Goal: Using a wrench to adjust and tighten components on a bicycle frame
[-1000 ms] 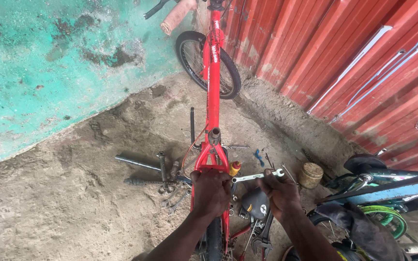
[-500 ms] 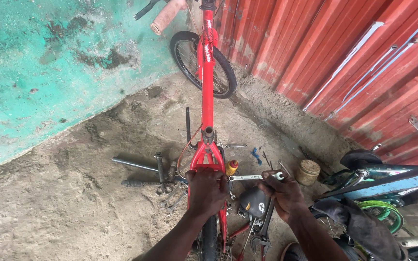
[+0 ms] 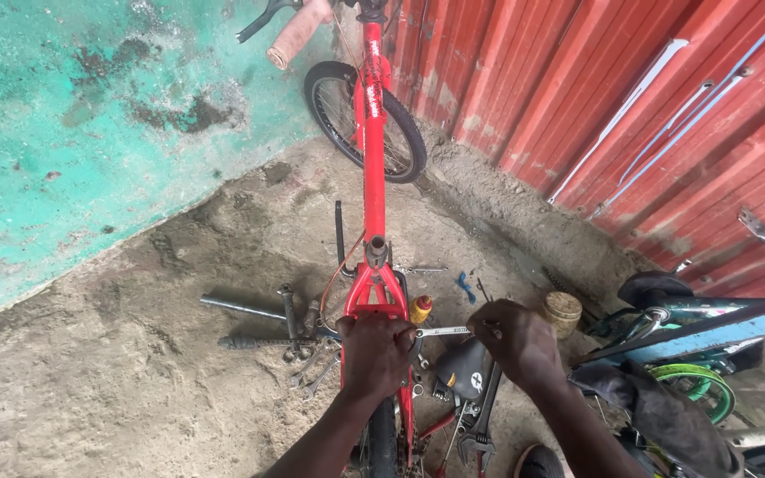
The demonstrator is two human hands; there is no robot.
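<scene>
A red bicycle frame (image 3: 373, 177) stood on the dirt floor (image 3: 117, 398) beside a red corrugated wall (image 3: 577, 88). The left hand (image 3: 374, 354) clamped the frame's rear stays, while the right hand (image 3: 515, 341) closed on a silver wrench (image 3: 440, 332) reaching across to the frame.

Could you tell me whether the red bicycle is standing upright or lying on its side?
Upright: the red bicycle stands with its front wheel on the dirt, the left hand steadying the frame.

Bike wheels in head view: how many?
3. Front wheel of the red bike at top; its rear tyre below the left hand; green-rimmed wheel lower right. Others may be hidden.
</scene>
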